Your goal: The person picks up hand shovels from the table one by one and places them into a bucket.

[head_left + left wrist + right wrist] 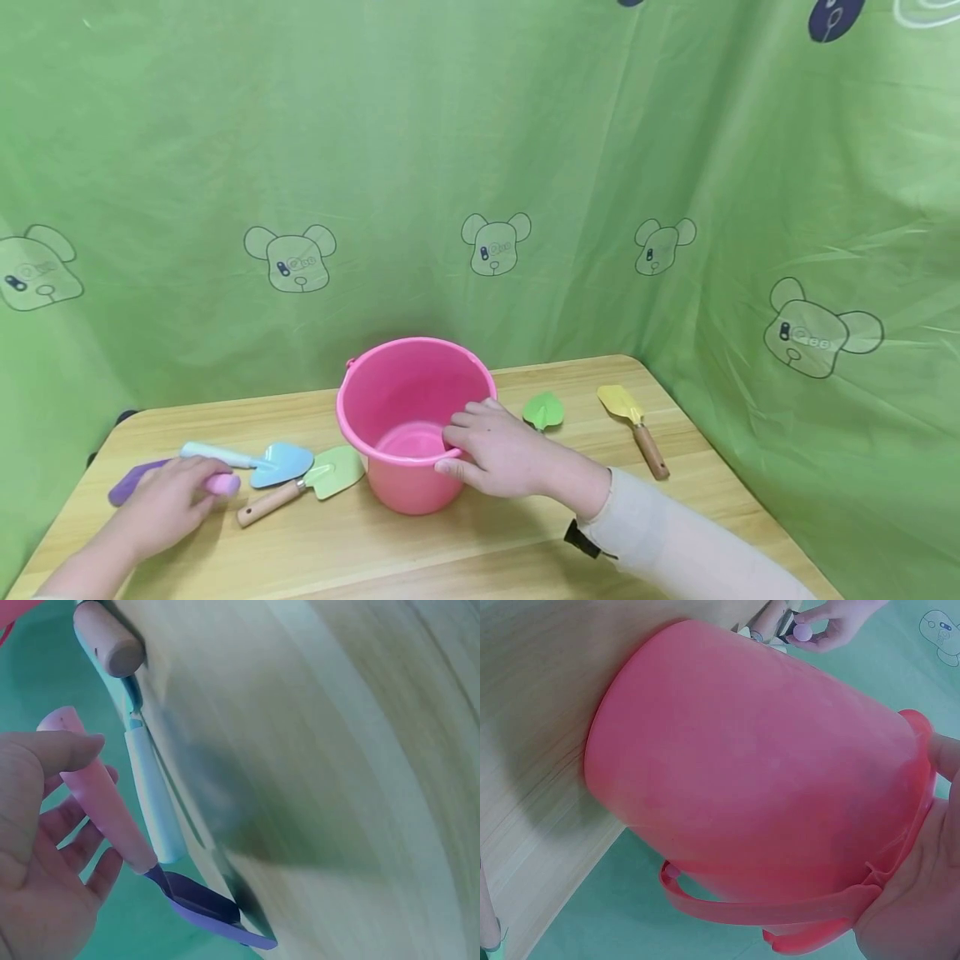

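Note:
A pink bucket (408, 487) stands upright on the table, with nothing seen inside it. My right hand (498, 450) grips its rim at the near right, fingers inside and thumb outside. On the left, my left hand (168, 504) holds a toy shovel by its pink-purple handle (105, 799); the purple blade (206, 904) points away from the palm, close to the tabletop. Just beyond that hand lies a blue shovel (281, 464) with a pale blue handle. A light green shovel (333, 472) with a wooden handle lies between it and the bucket.
Right of the bucket lies a green leaf-shaped shovel (543, 410), its handle hidden by my right hand. Farther right is a yellow shovel (621, 402) with a wooden handle. Green curtains (420, 167) printed with bear heads hang behind the wooden table (480, 567) and along its sides.

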{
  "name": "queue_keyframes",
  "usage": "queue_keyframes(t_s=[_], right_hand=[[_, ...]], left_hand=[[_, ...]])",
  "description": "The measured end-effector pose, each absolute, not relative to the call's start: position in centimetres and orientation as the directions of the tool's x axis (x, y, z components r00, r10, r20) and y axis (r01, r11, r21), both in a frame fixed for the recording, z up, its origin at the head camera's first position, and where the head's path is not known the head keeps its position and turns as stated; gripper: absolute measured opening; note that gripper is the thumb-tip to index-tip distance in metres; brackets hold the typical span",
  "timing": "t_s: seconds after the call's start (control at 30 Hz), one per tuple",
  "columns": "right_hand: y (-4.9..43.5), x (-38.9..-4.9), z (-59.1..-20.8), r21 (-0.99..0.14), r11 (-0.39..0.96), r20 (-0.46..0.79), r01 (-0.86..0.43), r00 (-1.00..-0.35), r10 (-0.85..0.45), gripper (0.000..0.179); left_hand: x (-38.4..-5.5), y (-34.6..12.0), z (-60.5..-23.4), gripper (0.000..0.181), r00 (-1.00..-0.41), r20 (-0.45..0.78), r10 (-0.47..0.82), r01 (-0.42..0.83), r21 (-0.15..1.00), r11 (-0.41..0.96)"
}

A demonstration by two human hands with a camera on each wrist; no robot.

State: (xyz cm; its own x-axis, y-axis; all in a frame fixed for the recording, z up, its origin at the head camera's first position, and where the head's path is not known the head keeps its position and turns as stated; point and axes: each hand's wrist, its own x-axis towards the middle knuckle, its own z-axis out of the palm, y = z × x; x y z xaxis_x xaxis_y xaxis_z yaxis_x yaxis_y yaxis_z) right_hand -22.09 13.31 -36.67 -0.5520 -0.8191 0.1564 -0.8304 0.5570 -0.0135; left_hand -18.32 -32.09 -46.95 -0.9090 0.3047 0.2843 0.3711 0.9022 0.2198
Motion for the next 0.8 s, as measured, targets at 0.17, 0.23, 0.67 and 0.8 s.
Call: queue_keyframes(t_s=[0.17,0.23,0.67,0.8], right_hand=[[13.3,-22.1,-36.7,-0.014,0.557,0.158,-0.83,-0.552,-0.819,0.034],[13.3,-22.1,-36.6,-0.014,0.557,0.157,-0.83,-0.552,-0.819,0.034],[13.4,-22.0,-36.7,-0.006,0.551,0.163,-0.835,-0.544,-0.823,0.036],[13.4,-22.0,-36.7,-0.006,0.549,0.167,-0.836,-0.542,-0.823,0.036]], left_hand=[[-18.0,-32.0,-46.2,0.035,-0.916,0.282,0.285,0.357,0.248,0.901],[-17.9,-31.9,-45.9,0.035,-0.921,0.275,0.277,0.349,0.258,0.901],[-18.0,-31.7,-45.0,0.034,-0.918,0.287,0.274,0.364,0.335,0.869],[-18.0,-31.5,-44.5,0.032,-0.917,0.288,0.276,0.373,0.377,0.847]])
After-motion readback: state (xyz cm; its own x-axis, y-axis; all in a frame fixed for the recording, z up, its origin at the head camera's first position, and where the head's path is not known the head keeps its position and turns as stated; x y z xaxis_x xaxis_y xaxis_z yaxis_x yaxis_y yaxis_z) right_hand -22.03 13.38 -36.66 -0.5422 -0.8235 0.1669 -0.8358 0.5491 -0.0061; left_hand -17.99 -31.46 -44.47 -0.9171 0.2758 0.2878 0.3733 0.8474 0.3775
